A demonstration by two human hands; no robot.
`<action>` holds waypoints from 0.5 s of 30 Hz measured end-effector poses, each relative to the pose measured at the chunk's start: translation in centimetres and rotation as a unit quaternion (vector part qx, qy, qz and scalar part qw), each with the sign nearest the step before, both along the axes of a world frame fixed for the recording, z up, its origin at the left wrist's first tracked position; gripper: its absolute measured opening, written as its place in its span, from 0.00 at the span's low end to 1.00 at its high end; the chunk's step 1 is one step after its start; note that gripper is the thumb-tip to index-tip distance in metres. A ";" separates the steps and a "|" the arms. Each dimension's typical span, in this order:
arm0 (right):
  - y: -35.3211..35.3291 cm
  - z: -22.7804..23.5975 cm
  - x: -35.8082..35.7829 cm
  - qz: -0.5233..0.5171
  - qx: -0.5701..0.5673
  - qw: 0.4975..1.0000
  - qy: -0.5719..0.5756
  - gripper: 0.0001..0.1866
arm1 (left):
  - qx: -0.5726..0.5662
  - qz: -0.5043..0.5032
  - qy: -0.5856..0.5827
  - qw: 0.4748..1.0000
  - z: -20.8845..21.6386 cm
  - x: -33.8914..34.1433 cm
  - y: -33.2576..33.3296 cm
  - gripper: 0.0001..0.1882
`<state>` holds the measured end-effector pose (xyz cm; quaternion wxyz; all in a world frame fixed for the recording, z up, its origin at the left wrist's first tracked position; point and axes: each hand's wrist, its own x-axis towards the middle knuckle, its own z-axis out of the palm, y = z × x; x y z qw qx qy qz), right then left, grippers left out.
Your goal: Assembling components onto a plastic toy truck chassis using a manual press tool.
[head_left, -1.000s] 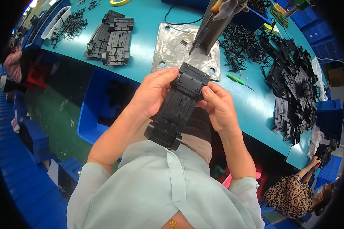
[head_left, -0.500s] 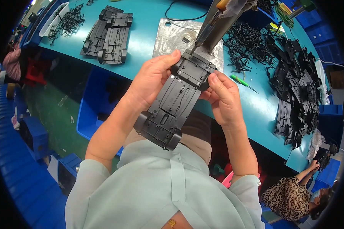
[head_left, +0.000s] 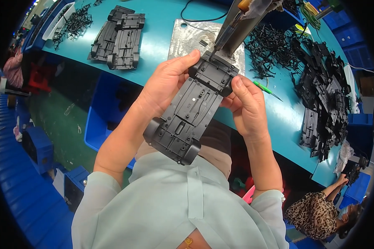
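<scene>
Both my hands hold a black plastic toy car chassis (head_left: 179,108), tilted with its far end over the bench and its near end toward my waist. My left hand (head_left: 167,81) grips the far left corner, thumb along the edge. On the opposite edge, my right hand (head_left: 249,103) pinches the chassis by the far right wheel arch, its lower fingers hidden underneath. The thin tip of an upright-mounted screwdriver (head_left: 222,39) meets the far end of the chassis; whether it sits in a hole I cannot tell. Behind lies a scuffed metal plate (head_left: 182,39).
More chassis (head_left: 126,41) lie stacked at the far left, near small black parts (head_left: 78,23). Piles of black rods (head_left: 270,45) and black panels (head_left: 326,95) cover the right side. A green-handled tool (head_left: 262,87) lies beside my right hand. A co-worker (head_left: 313,213) sits lower right.
The far end of the chassis has shifted slightly right along with both hands, and the near end slightly left. My grip looks the same.
</scene>
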<state>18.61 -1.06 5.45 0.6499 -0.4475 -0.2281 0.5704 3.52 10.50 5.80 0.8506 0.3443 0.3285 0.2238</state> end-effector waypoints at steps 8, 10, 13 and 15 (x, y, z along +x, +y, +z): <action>0.1 0.2 -0.1 -0.002 0.005 1.000 0.005 0.15 | -0.006 -0.006 0.000 1.000 0.1 -0.1 0.2 0.17; 0.1 0.1 -0.1 -0.003 0.001 1.000 0.005 0.15 | -0.007 -0.003 0.000 1.000 0.1 0.0 0.1 0.17; 0.1 0.1 0.0 0.004 0.006 1.000 0.007 0.15 | -0.023 -0.009 -0.016 1.000 0.2 -0.1 0.2 0.18; 0.1 0.4 -0.2 0.001 0.004 1.000 0.008 0.16 | -0.020 -0.010 -0.008 1.000 0.3 -0.2 0.2 0.18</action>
